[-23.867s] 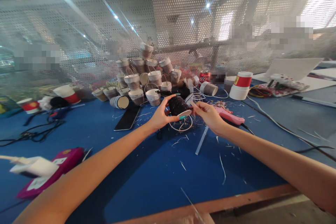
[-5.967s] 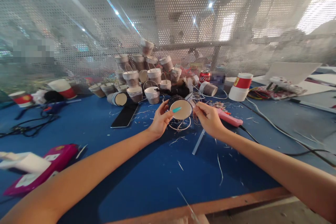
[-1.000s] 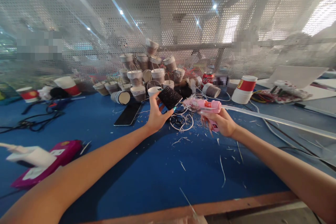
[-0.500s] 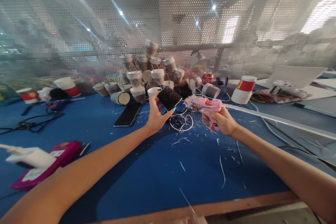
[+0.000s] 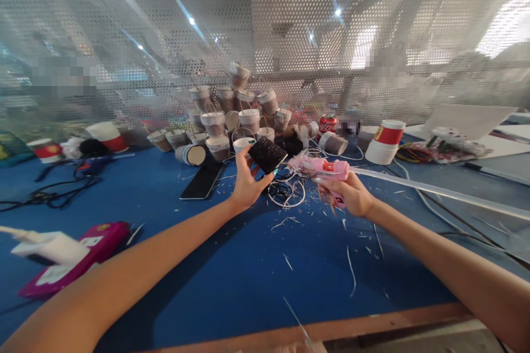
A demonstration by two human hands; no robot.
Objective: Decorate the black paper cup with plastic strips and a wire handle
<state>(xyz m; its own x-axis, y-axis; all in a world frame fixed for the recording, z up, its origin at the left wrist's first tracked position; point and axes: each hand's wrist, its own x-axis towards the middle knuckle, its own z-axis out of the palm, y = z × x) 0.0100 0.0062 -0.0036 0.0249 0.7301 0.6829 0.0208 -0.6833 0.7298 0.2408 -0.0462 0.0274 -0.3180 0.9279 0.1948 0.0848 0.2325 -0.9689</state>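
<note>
My left hand [image 5: 247, 186] is closed around a black-covered cup [image 5: 268, 155], tilted, with pale flecks on its side. In my right hand [image 5: 355, 193] is a pink hot glue gun [image 5: 337, 170], its nozzle end pointing left at the cup. Bits of white fibre cling around the nozzle; whether the tip touches the cup I cannot tell. A long clear glue stick [image 5: 430, 186] runs out of the gun's back to the right. Below the cup lie coiled white and black cords [image 5: 287, 198]. Small pale scraps are scattered on the blue tabletop [image 5: 248, 287].
Behind my hands stand several stacked little buckets made from cups [image 5: 213, 123], before a perforated metal screen [image 5: 290, 27]. A phone [image 5: 201, 181] lies left of centre. A purple power strip [image 5: 110, 231] sits near my left forearm. Stacked paper cups [image 5: 385, 142] and a soda can [image 5: 327, 124] stand right.
The glue gun and my right hand have shifted very slightly left and down. My left hand and the cup stay in nearly the same place.
</note>
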